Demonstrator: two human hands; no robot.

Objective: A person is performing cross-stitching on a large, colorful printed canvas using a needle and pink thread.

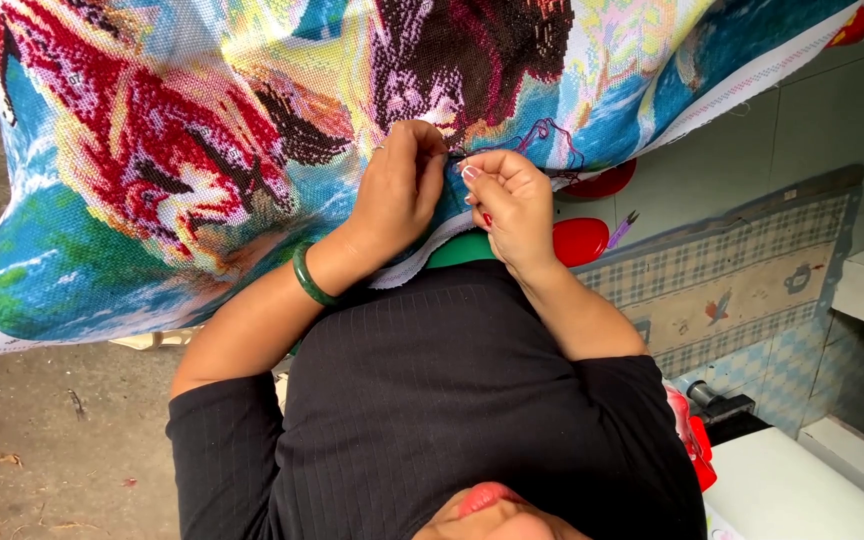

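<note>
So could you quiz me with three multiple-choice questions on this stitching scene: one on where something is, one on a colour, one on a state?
1. Where do the two hands meet?
A. on the patterned floor mat
B. at the lower edge of the large multicoloured cross-stitch cloth
C. on the white ledge

2. What colour is the round bangle on the left wrist?
A. green
B. silver
C. yellow

3. How are the right hand's fingers held?
A. spread flat
B. hanging loose
C. pinched together

Answers:
1 B: the left hand and right hand sit side by side against the large multicoloured cross-stitch cloth.
2 A: the round bangle is dark green.
3 C: the fingertips are drawn together at the cloth, next to a thin dark thread; a needle is too small to tell.
</note>
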